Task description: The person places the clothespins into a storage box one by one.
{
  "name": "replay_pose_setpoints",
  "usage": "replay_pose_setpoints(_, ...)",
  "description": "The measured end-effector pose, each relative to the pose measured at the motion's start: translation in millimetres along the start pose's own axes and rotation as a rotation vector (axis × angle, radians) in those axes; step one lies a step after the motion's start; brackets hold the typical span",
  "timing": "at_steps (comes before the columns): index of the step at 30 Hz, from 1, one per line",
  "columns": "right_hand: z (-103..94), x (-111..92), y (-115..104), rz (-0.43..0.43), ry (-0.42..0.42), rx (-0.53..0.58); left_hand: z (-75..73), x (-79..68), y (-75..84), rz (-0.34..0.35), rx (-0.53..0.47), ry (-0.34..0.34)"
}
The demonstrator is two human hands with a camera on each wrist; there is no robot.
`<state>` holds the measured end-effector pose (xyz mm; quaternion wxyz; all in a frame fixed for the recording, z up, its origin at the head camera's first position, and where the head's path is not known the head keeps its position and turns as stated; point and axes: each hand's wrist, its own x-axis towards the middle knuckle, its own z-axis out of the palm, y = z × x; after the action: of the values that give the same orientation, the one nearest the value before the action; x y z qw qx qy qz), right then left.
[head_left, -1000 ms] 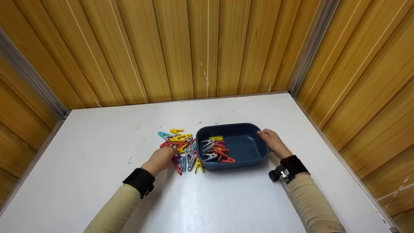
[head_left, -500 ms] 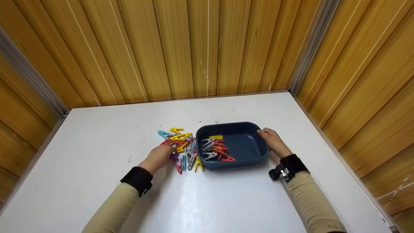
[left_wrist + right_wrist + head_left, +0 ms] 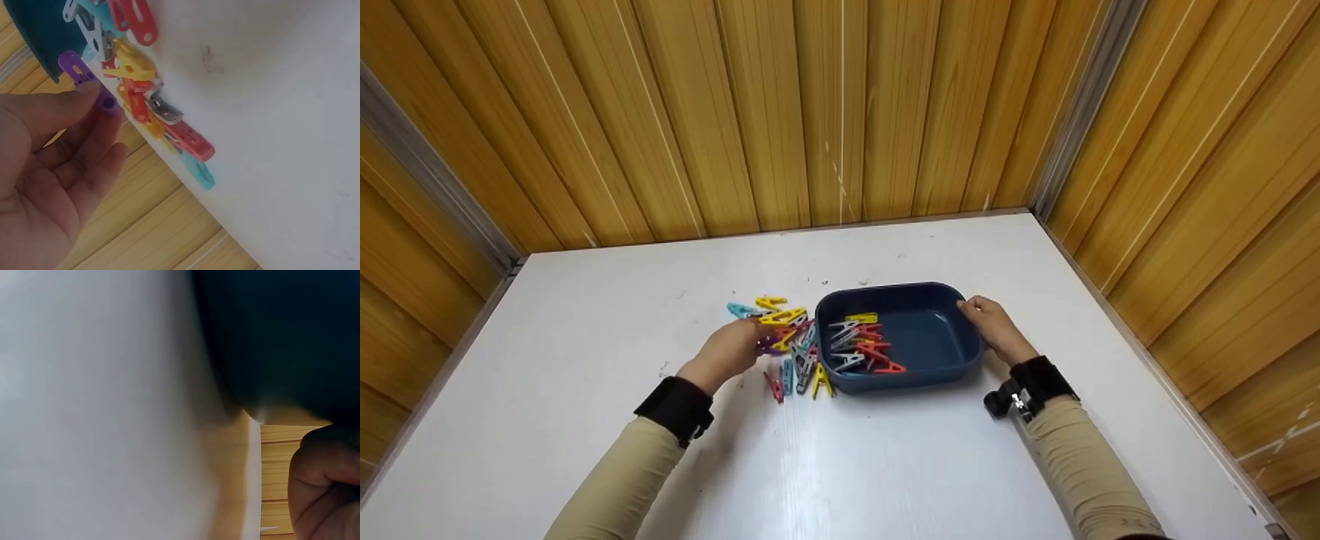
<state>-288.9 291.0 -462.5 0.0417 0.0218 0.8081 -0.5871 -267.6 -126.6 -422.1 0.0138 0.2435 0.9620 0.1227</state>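
My left hand point(image 3: 726, 351) pinches a purple clothespin point(image 3: 70, 62) between thumb and fingertips, as the left wrist view shows. The clothespin is just above a loose pile of coloured clothespins point(image 3: 784, 317) on the white table. My right hand point(image 3: 996, 331) grips the right rim of a dark blue rectangular bin point(image 3: 934, 345); the right wrist view shows its curled fingers, partly cut off by the frame. Inside the bin, red, grey and yellow clothespins point(image 3: 849, 362) lie toward the left side. The pile sits against the bin's left wall.
Near the pile's front lie a red clothespin point(image 3: 774, 385), a light blue clothespin point(image 3: 787, 376) and a yellow clothespin point(image 3: 821, 381). The white table point(image 3: 877, 472) meets wood-patterned walls point(image 3: 780, 112) at the back and sides.
The left hand has shifted slightly up and away from the front of the pile, lifting the purple clothespin with it. The right hand and the bin have stayed put.
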Motion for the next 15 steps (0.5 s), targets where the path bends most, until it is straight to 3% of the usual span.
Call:
replay_pose_setpoints(7,0.3,12,19,-0.011,0.014,-0.020,-23.1,11.9,13.1,0.071,-0.047,0.091)
replay_pose_setpoints(15,1.5,14,23,0.002,0.015,0.005,-30.8,24.4,31.4,0.091,-0.157,0.097)
